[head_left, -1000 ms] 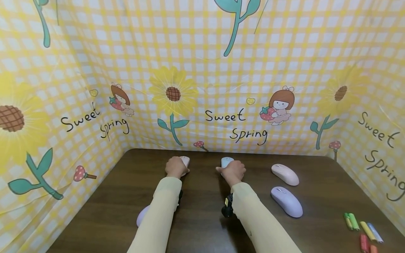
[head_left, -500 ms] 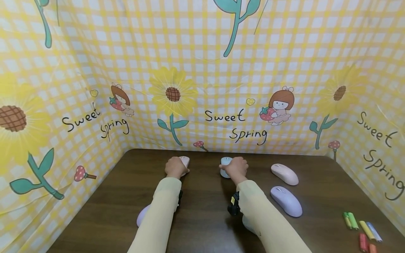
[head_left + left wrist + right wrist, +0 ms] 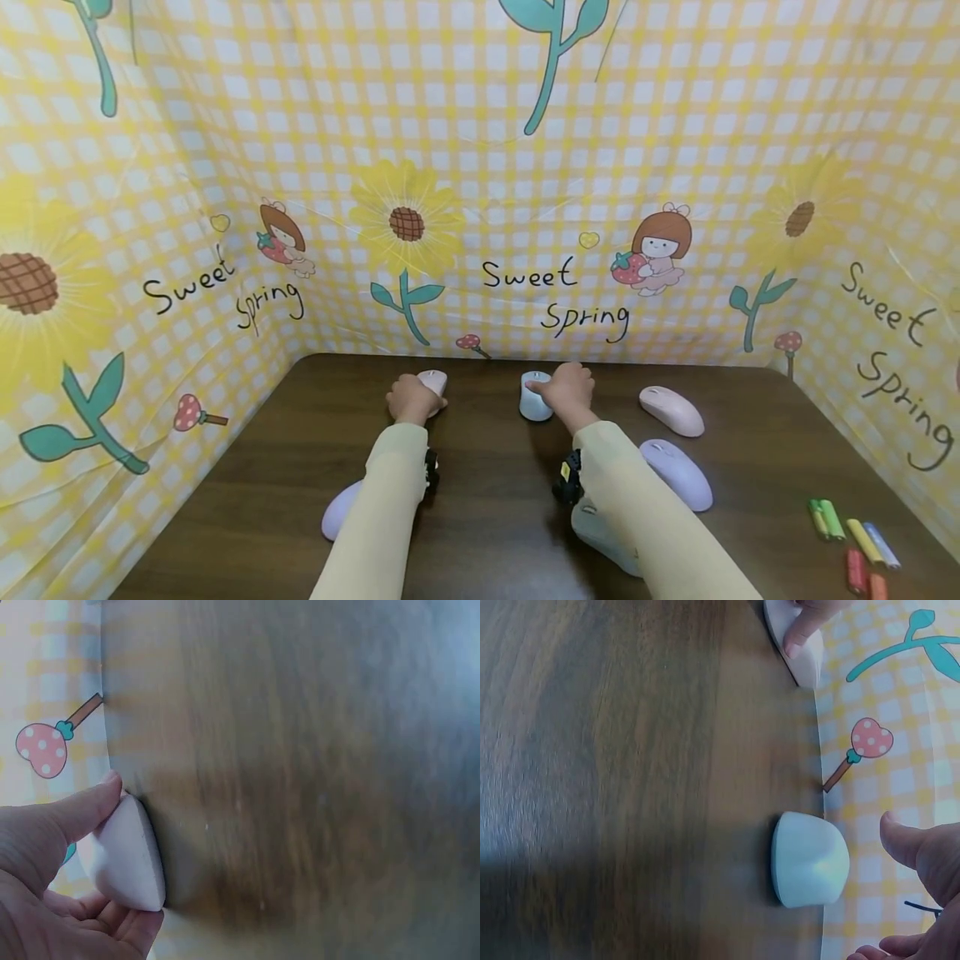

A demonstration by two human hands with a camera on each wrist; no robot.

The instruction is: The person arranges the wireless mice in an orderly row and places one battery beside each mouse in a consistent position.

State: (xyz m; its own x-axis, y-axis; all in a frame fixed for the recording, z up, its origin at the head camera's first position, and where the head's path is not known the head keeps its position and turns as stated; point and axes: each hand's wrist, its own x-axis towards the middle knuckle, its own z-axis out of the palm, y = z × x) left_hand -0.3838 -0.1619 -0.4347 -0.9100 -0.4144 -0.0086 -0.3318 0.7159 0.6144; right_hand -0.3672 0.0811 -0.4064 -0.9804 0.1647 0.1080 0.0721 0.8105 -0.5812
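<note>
My left hand (image 3: 412, 400) holds a pale pink computer mouse (image 3: 435, 382) at the table's back edge. In the left wrist view, the thumb lies on one side of this mouse (image 3: 124, 859) and curled fingers on the other. To the right, a light blue computer mouse (image 3: 535, 407) rests on the table. My right hand (image 3: 572, 393) is just right of it, fingers spread. A gap shows between the thumb (image 3: 901, 838) and the blue mouse (image 3: 810, 861) in the right wrist view, and nothing is in that hand.
A pink mouse (image 3: 672, 411) and a lavender mouse (image 3: 678, 477) lie at the right. A grey-green mouse (image 3: 596, 533) is partly under the right sleeve, another lavender mouse (image 3: 339, 512) beside the left sleeve. Several coloured batteries (image 3: 827, 518) lie front right. Checked cloth (image 3: 480, 208) encloses the table (image 3: 487, 500).
My right hand has let go of the light blue mouse and moved right, away from it. The grey-green mouse has come into sight under the sleeve. My left hand stays on its mouse.
</note>
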